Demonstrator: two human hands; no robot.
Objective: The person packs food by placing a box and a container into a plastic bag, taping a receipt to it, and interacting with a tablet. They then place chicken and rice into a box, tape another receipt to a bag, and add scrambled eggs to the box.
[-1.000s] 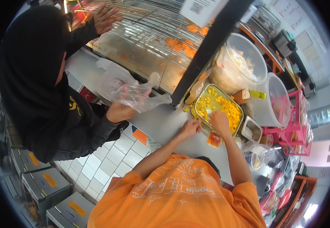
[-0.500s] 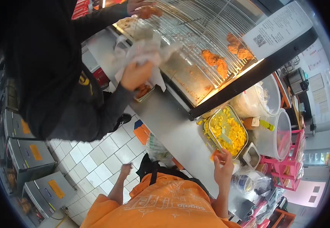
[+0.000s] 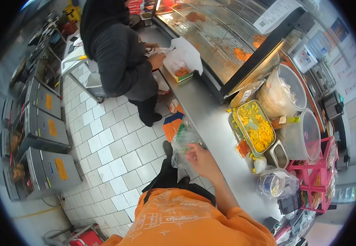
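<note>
My right hand [image 3: 202, 162] reaches over the near edge of the steel counter [image 3: 223, 145], its fingers apart. The fingertips overlap a clear plastic bag [image 3: 179, 141] that hangs beside the counter above the floor. Near that bag an orange and blue box or packet [image 3: 172, 126] shows, partly hidden. To the right of my forearm, a metal tray [image 3: 237, 128] holds chopped yellow food [image 3: 260, 133]. A small orange-red item [image 3: 243, 148] lies by its near corner. My left hand is out of the frame.
A co-worker [image 3: 118, 53] in dark clothes handles an opened paper box [image 3: 186, 55] with fried pieces inside, beside a glass display case [image 3: 223, 45]. Clear tubs [image 3: 301, 137], a pink rack [image 3: 313, 180] and wrapped plastic containers [image 3: 276, 184] crowd the right. Grey fryer-like units [image 3: 55, 164] stand left.
My right hand has moved from the yellow food tray leftward to the plastic bag. My left hand has left view. The camera view has shifted; the co-worker's hands are now at the box.
</note>
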